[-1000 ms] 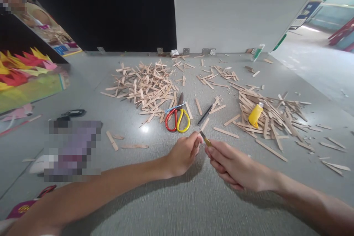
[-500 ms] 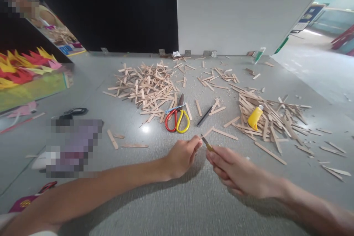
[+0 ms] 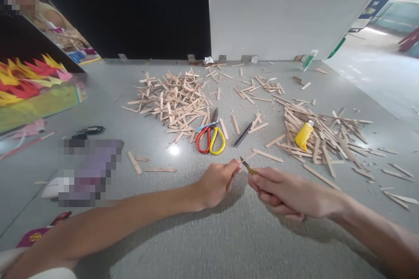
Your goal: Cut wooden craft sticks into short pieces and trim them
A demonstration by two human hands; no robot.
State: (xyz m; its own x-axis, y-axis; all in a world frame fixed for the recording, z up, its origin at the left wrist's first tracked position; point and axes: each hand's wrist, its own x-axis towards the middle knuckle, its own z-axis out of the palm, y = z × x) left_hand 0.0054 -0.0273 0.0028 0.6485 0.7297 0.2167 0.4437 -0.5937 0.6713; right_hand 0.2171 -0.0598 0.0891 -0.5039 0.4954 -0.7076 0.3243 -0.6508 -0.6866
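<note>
My left hand (image 3: 216, 185) is closed in a pinch, with a thin wooden craft stick (image 3: 250, 156) jutting from its fingertips toward the right. In my right hand (image 3: 284, 191) is a craft knife (image 3: 251, 170) with a yellowish handle; its dark blade points up and left, close to the stick by my left fingertips. Whether the blade touches the wood is hard to tell. Just beyond the hands lie scissors (image 3: 211, 137) with one red and one yellow handle, and a dark pen-like tool (image 3: 244, 134).
A big heap of craft sticks (image 3: 176, 100) lies back left, another pile (image 3: 322, 133) at right with a yellow glue bottle (image 3: 304, 135) on it. A glue stick (image 3: 309, 60) stands by the white panel (image 3: 294, 13). At left are a blurred purple item (image 3: 91, 172) and a paper-flame box (image 3: 39, 100).
My right hand has shifted slightly right and its lower fingers have loosened a little. The left hand keeps its pinch on the stick. The whole view has moved slightly.
</note>
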